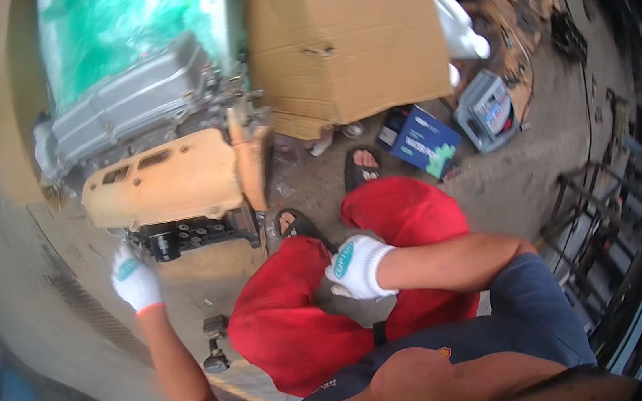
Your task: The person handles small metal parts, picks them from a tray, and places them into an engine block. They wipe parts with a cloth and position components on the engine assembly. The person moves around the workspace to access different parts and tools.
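Observation:
An engine stands in front of me, with a silver valve cover (126, 96), a tan heat shield (162, 182) and a black cylindrical oil filter (164, 245) low on its near side. My left hand (136, 282), in a white knit glove with a green patch, reaches up to the engine's lower left corner. Its fingers are blurred, so their grip is unclear. My right hand (357, 268), gloved alike, is between my knees with its fingers curled closed. Whatever may be inside them is hidden. A cordless power tool (215, 342) lies on the floor beside my left leg.
Behind the engine is green plastic wrap (124, 27). A large cardboard box (343, 33) stands ahead, with a blue carton (421, 141), a grey tool case (487, 111) and a white jug (460, 25) to its right. Metal frames (598, 219) line the right side.

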{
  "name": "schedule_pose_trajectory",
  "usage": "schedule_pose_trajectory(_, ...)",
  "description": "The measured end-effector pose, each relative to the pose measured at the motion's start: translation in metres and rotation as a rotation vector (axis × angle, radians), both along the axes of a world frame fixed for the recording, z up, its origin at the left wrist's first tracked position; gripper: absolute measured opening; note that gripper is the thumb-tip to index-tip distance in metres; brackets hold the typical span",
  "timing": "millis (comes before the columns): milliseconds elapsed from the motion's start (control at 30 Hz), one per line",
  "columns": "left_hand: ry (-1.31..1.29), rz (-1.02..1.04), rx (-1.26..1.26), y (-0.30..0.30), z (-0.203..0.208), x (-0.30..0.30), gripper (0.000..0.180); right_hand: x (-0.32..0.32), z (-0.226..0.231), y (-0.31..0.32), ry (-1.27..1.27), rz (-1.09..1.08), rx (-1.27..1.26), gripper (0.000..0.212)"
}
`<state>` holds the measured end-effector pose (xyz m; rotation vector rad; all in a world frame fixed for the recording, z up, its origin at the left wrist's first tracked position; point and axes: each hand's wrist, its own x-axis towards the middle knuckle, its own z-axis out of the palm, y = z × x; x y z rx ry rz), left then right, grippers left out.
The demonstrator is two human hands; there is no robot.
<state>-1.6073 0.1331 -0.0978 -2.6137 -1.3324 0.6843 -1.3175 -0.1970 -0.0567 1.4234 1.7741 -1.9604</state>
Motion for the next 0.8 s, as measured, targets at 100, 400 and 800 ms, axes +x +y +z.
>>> schedule_pose_trajectory(100, 0.162, -0.046, -0.182, -0.051, 0.027, -0.024, 0.033, -0.003, 0.014, -0.02, 0.037, -0.128, -0.101, 0.041)
schedule_pose_trajectory(400, 0.516, 0.24, -0.822, -0.232, 0.321, -0.065, 0.044, -0.023, 0.11, -0.134, 0.066, -1.069, -0.206, 0.041)
schedule_pose_trajectory(800, -0.112, 0.123, -0.783, -0.24, 0.418, 0.051, 0.041, 0.04, 0.326, -0.421, -0.743, -1.65, -0.566, 0.064)
